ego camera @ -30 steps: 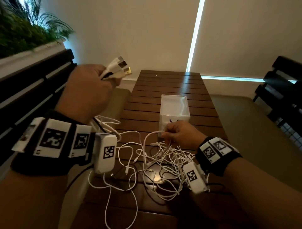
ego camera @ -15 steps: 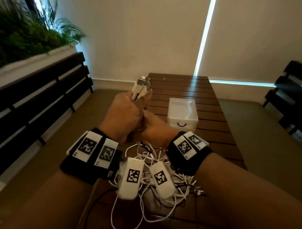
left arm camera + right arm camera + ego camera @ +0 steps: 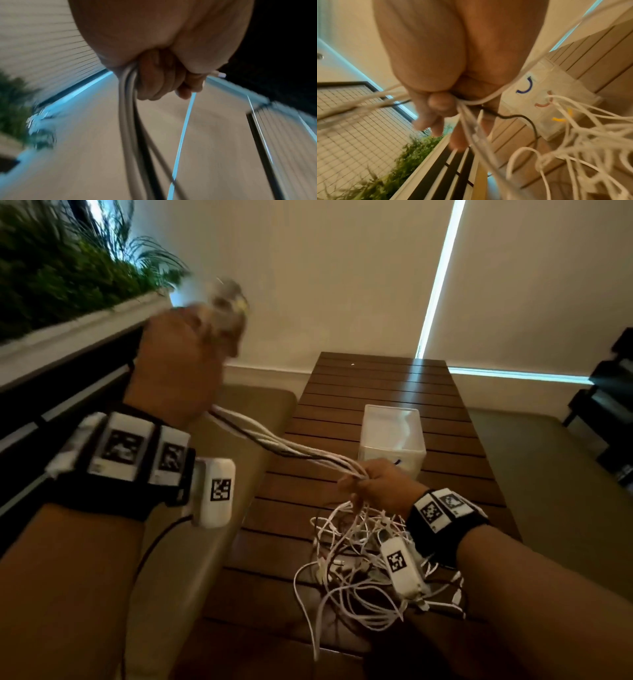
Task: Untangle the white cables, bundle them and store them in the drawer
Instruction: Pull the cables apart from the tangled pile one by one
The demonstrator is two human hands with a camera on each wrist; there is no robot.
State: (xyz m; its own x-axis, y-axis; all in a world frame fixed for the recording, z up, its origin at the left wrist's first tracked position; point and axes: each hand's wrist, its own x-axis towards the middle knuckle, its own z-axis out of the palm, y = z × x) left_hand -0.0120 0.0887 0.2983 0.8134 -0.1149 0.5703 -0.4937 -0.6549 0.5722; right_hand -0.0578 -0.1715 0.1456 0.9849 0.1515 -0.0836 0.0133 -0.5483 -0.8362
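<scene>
Since half a second ago the hands have parted: the left hand (image 3: 178,364), raised at far left, grips the plug ends of the white cables (image 3: 284,448), which stretch taut down to the right hand (image 3: 380,486) closed around them above the tangle (image 3: 356,570). That tangle lies on the near end of the slatted wooden table (image 3: 383,381), beside a planter (image 3: 68,278). The translucent drawer unit (image 3: 392,436) stands mid-table, just beyond the right hand; its contents cannot be made out.

The white cables (image 3: 291,451) run as a taut bunch (a dark strand among them) from 10 o'clock down to centre, then spill into a loose tangle on the wooden table at 5 o'clock. The small translucent white drawer (image 3: 392,436) stands shut just beyond.
</scene>
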